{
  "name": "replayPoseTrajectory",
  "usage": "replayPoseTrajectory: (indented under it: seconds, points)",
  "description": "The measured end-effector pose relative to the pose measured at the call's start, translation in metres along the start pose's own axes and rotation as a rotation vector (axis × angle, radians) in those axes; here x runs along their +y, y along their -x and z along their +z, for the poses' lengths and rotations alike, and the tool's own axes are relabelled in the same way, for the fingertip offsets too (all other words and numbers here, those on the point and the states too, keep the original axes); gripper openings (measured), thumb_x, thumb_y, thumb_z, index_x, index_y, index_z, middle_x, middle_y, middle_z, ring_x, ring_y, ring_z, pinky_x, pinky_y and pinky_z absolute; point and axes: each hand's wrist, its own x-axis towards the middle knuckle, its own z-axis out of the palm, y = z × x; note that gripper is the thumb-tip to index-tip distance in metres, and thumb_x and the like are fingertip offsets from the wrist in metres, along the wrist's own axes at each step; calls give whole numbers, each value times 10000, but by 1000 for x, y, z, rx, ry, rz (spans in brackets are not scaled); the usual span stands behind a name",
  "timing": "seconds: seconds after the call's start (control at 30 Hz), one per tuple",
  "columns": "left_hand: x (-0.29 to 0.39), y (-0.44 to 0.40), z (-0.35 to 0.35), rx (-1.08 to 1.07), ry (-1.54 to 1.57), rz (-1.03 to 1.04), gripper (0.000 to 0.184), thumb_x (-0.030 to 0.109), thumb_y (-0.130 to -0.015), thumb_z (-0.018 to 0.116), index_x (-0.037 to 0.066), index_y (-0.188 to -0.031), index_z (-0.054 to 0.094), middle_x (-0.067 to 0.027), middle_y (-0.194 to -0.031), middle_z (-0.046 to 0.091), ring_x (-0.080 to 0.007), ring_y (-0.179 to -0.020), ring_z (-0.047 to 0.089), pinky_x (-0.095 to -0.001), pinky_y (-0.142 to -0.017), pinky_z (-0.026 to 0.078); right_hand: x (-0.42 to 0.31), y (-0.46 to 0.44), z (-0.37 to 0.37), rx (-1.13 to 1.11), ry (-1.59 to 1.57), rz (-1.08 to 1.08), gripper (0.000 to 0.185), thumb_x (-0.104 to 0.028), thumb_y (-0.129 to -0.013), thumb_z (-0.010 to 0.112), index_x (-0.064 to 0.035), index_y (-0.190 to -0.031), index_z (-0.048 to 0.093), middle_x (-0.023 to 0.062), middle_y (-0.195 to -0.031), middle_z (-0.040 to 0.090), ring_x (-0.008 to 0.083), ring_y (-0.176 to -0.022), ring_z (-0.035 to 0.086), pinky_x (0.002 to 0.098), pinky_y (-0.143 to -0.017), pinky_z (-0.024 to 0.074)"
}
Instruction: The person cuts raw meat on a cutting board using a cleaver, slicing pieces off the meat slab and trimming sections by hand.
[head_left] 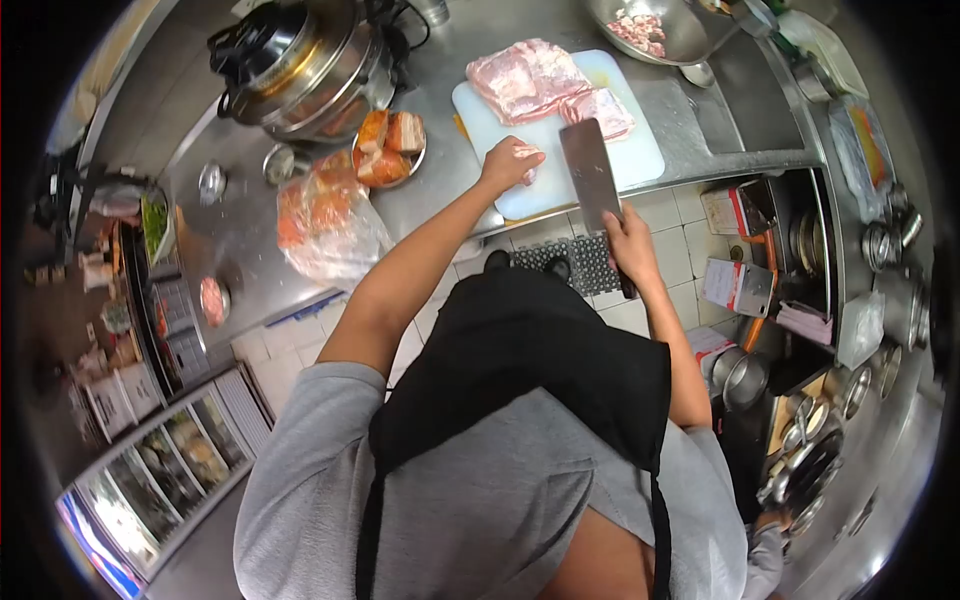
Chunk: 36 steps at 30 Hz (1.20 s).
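Note:
In the head view, my left hand point(506, 163) is closed on a small piece of raw meat point(528, 176) over the left part of the white cutting board point(637, 160). My right hand point(631, 247) grips the handle of a cleaver point(592, 175), whose broad blade lies over the board's front middle, to the right of that piece. Behind the blade is a smaller slab of raw meat point(605, 110). A large slab of raw pork point(525, 78) rests at the back of the board, against the smaller one.
A bowl of browned meat chunks point(385, 165) and a plastic bag of meat point(330, 225) sit left of the board. Farther back stands a large steel pot point(335, 90). A metal bowl with cut meat point(672, 28) is at back right. Another person's sleeve point(765, 555) shows at lower right.

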Motion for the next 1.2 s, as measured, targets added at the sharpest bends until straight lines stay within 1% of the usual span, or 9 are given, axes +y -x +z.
replayPoseTrajectory:
  seconds: [0.1, 0.13, 0.23, 0.53, 0.73, 0.93, 1.0, 1.1, 1.2]
  points:
    - [-50, 3, 2, 146, -536, 55, 630, 362, -791, 856, -33, -1205, 594, -178, -1004, 705, -262, -787, 727, -379, -657, 588, 4, -24, 14, -31, 344, -156, 299, -222, -1035, 522, 28, -1197, 558, 249, -757, 683, 425, -707, 689, 533, -669, 514]
    - [-36, 23, 0, 209, -581, 41, 596, 333, -774, 845, 0, -1206, 604, -226, -1106, 643, -336, -958, 701, -430, -808, 578, 1, -29, 19, -30, 464, -226, 306, -221, -1036, 505, 29, -1207, 551, 282, -809, 700, 472, -784, 701, 571, -727, 520]
    - [-11, 52, -3, 242, -528, 231, 557, 309, -774, 826, 28, -1206, 612, -216, -1167, 590, -361, -1069, 645, -451, -922, 536, -15, -34, 27, -96, 589, -298, 271, -194, -1031, 475, 31, -1168, 539, 313, -892, 705, 515, -894, 684, 619, -806, 504]
    - [0, 52, 19, 302, -611, 216, 387, 187, -800, 766, 38, -1129, 627, -155, -1164, 605, -379, -1062, 641, -465, -902, 536, -36, -45, 14, -222, 858, -342, 176, -127, -1001, 482, 23, -1087, 514, 326, -860, 697, 517, -850, 692, 609, -783, 532]
    - [-12, 36, 7, 150, -650, 236, 264, 121, -809, 722, 37, -1050, 654, -144, -1111, 638, -375, -1029, 660, -474, -889, 538, -21, -58, 32, -306, 809, -329, 185, -94, -982, 486, 46, -1102, 497, 348, -856, 688, 519, -869, 696, 614, -801, 530]
    - [-5, 28, -2, 35, -733, 264, 189, 103, -829, 696, 43, -1008, 697, -148, -1126, 657, -362, -1063, 667, -466, -914, 545, 4, -109, 94, -172, 714, -320, 226, -155, -1009, 505, 37, -1127, 492, 351, -859, 680, 525, -842, 684, 617, -759, 534]
    - [-9, 26, -3, 35, -764, 280, 200, 138, -833, 707, 50, -1013, 701, -143, -1122, 658, -363, -1049, 670, -461, -915, 547, 14, -110, 89, -160, 695, -340, 245, -189, -1028, 514, 33, -1128, 488, 347, -831, 677, 525, -815, 679, 621, -739, 531]
    - [-3, 30, -1, 80, -722, 201, 204, 139, -826, 712, 50, -1010, 702, -142, -1110, 656, -365, -1049, 669, -463, -909, 547, 33, -64, 54, -213, 705, -295, 206, -136, -1003, 483, 30, -1127, 483, 326, -882, 695, 514, -851, 689, 618, -776, 525]
    - [-20, 27, 1, 92, -700, 327, 173, 118, -817, 718, 42, -968, 681, -149, -1082, 651, -369, -1018, 668, -475, -886, 545, 46, -52, 57, -188, 663, -279, 199, -142, -1010, 484, 21, -1123, 491, 333, -872, 687, 528, -850, 679, 627, -777, 518]
